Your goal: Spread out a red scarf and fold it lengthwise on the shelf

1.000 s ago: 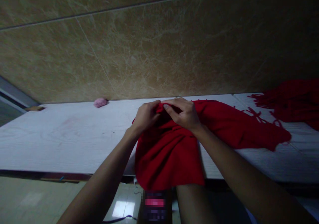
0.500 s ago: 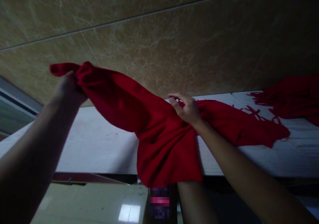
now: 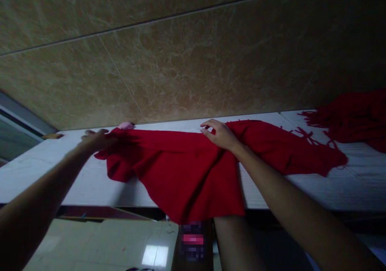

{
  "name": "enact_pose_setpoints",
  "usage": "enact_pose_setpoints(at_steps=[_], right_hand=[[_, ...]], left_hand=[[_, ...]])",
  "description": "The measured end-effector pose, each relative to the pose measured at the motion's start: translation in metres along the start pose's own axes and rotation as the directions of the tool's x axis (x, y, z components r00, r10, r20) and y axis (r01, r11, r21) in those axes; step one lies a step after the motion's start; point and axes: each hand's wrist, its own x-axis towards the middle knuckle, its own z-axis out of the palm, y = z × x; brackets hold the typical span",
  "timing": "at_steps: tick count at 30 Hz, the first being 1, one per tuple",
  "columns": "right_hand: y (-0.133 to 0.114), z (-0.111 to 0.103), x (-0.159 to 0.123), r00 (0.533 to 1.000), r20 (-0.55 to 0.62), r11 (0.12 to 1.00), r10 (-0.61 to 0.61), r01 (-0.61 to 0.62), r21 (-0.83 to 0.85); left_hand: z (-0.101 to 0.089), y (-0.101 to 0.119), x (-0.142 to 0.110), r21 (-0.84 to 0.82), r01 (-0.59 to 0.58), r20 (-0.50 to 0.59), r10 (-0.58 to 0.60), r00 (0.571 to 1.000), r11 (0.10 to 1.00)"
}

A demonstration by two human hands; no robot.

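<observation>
A red fringed scarf [image 3: 181, 162] lies spread over a white tabletop [image 3: 45, 174], and part of it hangs over the near edge. My left hand [image 3: 96, 139] is at the scarf's left end near the wall, smeared by motion, its fingers on the cloth. My right hand [image 3: 218, 135] rests on the scarf's far edge at the middle, fingers curled and pinching the fabric. The scarf's fringed right end [image 3: 331, 158] lies flat on the table.
A second heap of red fringed cloth [image 3: 356, 120] lies at the right. A small pink lump [image 3: 126, 125] sits against the tiled wall [image 3: 193, 62] behind my left hand. Tiled floor [image 3: 105, 243] shows below the table's near edge.
My left hand pulled the scarf's end up and out to the left, then brought it down onto the table near the pink lump. My right hand stayed in place on the cloth.
</observation>
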Motion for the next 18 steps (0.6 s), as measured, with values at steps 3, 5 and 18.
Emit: enact_pose_setpoints(at_steps=[3, 5, 18], right_hand=[[0.002, 0.000, -0.001, 1.000, 0.003, 1.000, -0.008, 0.008, 0.003], [0.003, -0.001, -0.001, 1.000, 0.004, 1.000, -0.004, 0.004, 0.006], [0.010, -0.004, 0.001, 0.994, -0.097, 0.999, 0.041, -0.044, -0.028]], left_hand=[[0.026, 0.037, -0.026, -0.005, -0.223, 0.159, 0.221, 0.962, 0.975], [0.041, 0.062, -0.044, -0.166, -0.383, 0.311, 0.417, 0.854, 0.909], [0.037, 0.083, -0.068, -0.389, -0.328, 0.220, 0.432, 0.875, 0.861]])
